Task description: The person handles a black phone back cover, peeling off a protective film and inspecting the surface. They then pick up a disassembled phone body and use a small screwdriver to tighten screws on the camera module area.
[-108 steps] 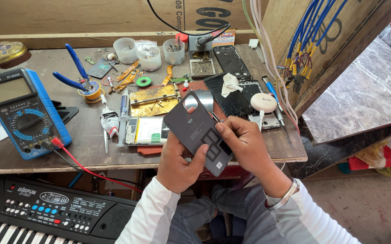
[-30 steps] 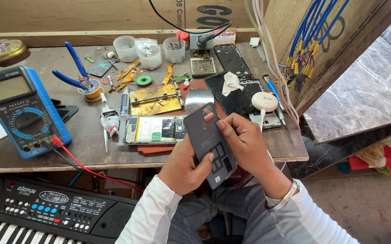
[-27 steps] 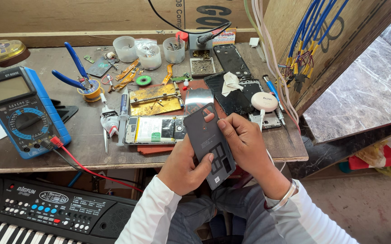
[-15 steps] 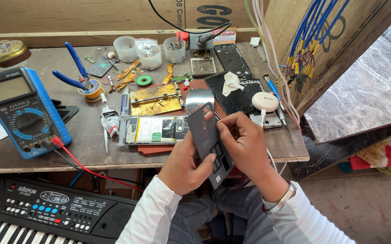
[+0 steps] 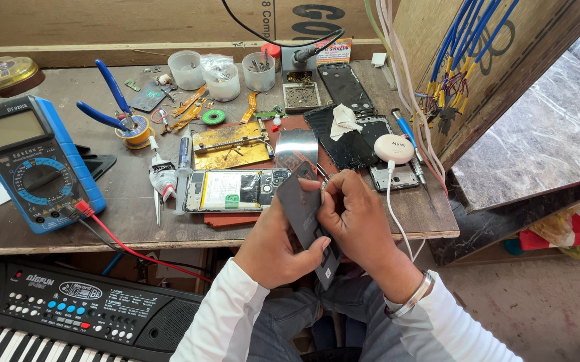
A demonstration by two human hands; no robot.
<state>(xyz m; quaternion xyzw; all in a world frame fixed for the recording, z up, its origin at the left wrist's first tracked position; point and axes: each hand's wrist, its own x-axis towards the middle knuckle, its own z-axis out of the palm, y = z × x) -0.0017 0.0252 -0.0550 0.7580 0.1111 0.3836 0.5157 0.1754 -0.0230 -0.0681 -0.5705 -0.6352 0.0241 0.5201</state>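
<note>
My left hand (image 5: 275,241) grips a flat dark phone panel (image 5: 301,208) from below, its edge turned toward me. My right hand (image 5: 355,216) presses on the panel's right side, fingers curled over its top edge, and seems to hold thin metal tweezers (image 5: 323,177) at the fingertips. Both hands hover over the front edge of the wooden workbench (image 5: 129,221). Just behind them lies an opened phone (image 5: 233,190) with its insides showing, on a reddish mat (image 5: 233,219). A shiny curved metal sheet (image 5: 296,145) rests behind the panel.
A blue multimeter (image 5: 27,163) with a red lead (image 5: 129,249) sits at the left. Blue-handled pliers (image 5: 112,100), small plastic cups (image 5: 223,70), a gold-coloured plate (image 5: 229,145), black phone frames (image 5: 347,87) and a white round case (image 5: 394,148) crowd the bench. A keyboard (image 5: 55,315) stands below left.
The dark panel has been turned from flat-facing to nearly edge-on between my hands, and my right hand has shifted up over its top edge.
</note>
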